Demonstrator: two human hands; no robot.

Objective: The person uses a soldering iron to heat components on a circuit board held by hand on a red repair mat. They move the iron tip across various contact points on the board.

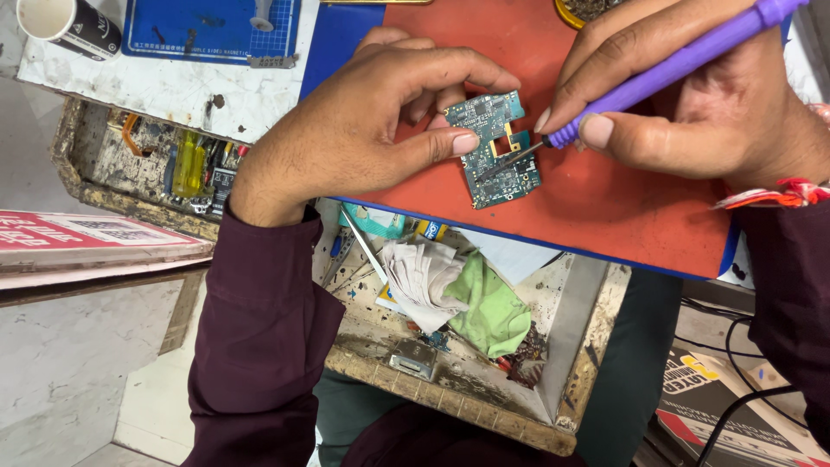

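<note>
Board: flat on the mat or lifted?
Flat, as far as the view shows. The board lies face up on the red mat, left hand pinning its edge, right hand touching the purple tool's tip to it.

teal circuit board [497, 151]; purple screwdriver [666, 69]; red mat [605, 199]; green cloth [493, 311]

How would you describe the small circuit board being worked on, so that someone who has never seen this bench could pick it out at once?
Start at the red-orange mat on the bench. Near its front edge, between the left hand and the right hand, lies a small blue-green circuit board. It is the only flat, chip-studded piece on the mat, pinched by the left fingers and touched by the metal tip of the purple tool.
</note>
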